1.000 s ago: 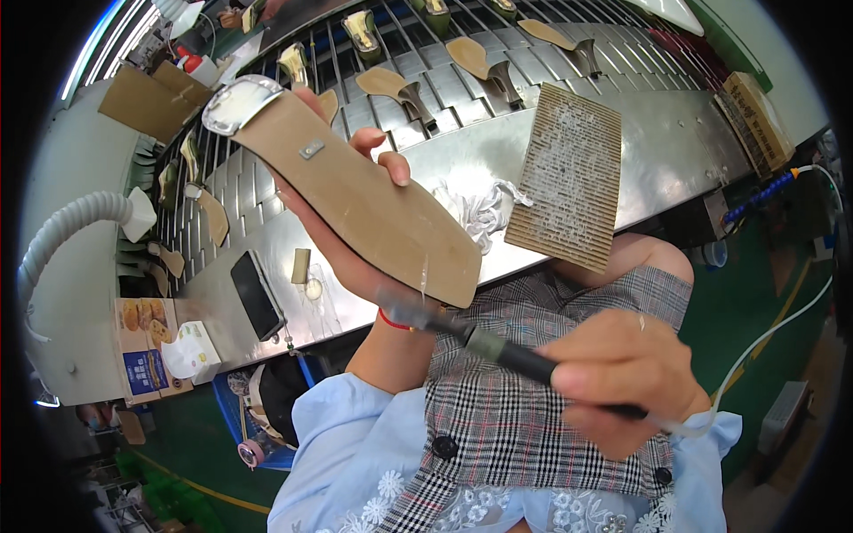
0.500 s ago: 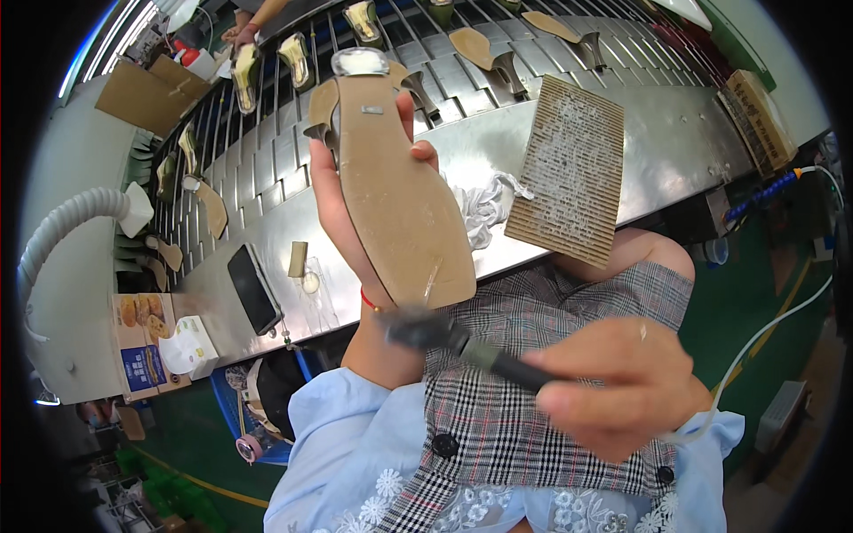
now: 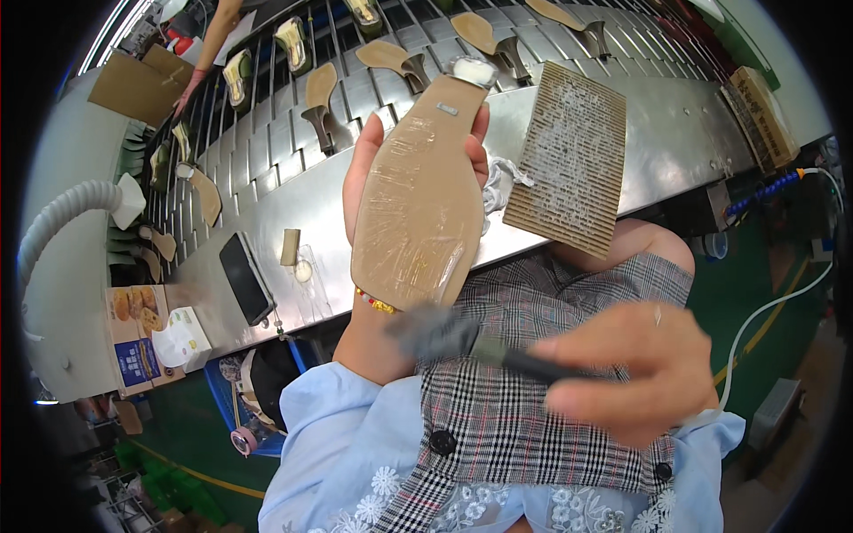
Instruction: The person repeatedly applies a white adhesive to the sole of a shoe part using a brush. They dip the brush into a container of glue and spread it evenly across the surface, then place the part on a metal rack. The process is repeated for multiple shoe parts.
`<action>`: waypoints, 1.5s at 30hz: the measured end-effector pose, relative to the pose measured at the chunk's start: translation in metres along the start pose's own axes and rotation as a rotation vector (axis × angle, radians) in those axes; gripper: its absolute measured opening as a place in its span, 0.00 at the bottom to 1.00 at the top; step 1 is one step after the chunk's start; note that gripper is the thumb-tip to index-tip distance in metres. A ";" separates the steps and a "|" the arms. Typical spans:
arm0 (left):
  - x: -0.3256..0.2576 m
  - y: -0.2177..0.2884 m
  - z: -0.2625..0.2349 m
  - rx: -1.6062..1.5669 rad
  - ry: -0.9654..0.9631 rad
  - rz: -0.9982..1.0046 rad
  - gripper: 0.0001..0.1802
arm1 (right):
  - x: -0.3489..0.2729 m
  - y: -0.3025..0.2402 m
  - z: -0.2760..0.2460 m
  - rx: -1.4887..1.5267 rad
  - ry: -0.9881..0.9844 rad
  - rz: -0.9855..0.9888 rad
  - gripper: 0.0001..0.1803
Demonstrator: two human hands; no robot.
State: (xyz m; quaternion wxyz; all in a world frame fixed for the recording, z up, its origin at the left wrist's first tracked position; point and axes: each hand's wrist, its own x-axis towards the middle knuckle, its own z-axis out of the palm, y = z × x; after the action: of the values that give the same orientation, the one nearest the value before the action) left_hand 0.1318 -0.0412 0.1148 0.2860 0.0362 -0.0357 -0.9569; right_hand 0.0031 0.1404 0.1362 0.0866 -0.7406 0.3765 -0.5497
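My left hand (image 3: 362,169) holds a tan shoe sole (image 3: 413,200) from beneath, thumb on one edge and fingertips round the other. Glossy wet streaks cover much of its wide part; a small metal piece sits near the narrow end, which is capped in white and clear wrap. In my right hand (image 3: 635,364) is a dark-handled brush (image 3: 524,360), gripped by the handle. Its head is smeared by motion and sits just below the sole's near edge, by my left wrist; whether they touch I cannot tell.
A ridged cardboard sheet (image 3: 573,160) with white residue lies right of the sole, beside a crumpled white cloth (image 3: 500,185). A phone (image 3: 246,279) rests on the metal table at left. Behind, a slatted conveyor carries several soles with heels (image 3: 320,102). A co-worker's arm (image 3: 213,40) reaches in at far left.
The sole has turned its narrow end to the right, and glossy streaks now spread across it. The brush has shifted slightly right. The co-worker's hand has moved left and nearer.
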 end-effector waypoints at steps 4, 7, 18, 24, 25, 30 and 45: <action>-0.001 0.000 -0.003 -0.076 -0.038 -0.128 0.38 | 0.004 -0.006 -0.013 -0.021 -0.143 0.038 0.16; -0.004 -0.003 -0.001 -0.124 -0.002 -0.165 0.39 | 0.000 -0.009 -0.011 0.072 -0.108 0.052 0.17; -0.016 -0.014 0.014 -0.179 0.015 -0.215 0.41 | 0.016 -0.002 -0.032 -0.042 -0.113 0.175 0.05; -0.021 -0.014 0.012 -0.138 -0.058 -0.227 0.44 | 0.020 -0.011 -0.037 -0.063 -0.099 0.288 0.10; -0.021 -0.016 0.012 -0.110 -0.075 -0.221 0.44 | 0.017 -0.008 -0.040 -0.050 -0.124 0.256 0.10; -0.027 -0.020 0.022 -0.160 -0.006 -0.208 0.46 | 0.012 -0.008 -0.046 0.002 -0.120 0.217 0.09; -0.032 -0.018 0.021 -0.131 -0.048 -0.252 0.49 | 0.019 -0.002 -0.060 0.025 -0.075 0.213 0.16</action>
State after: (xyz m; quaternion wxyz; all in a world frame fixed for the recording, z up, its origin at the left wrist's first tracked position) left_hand 0.1472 -0.0076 0.1360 0.1645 -0.0012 0.0250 -0.9861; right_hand -0.0468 0.1466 0.1739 0.1678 -0.7153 0.4428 -0.5140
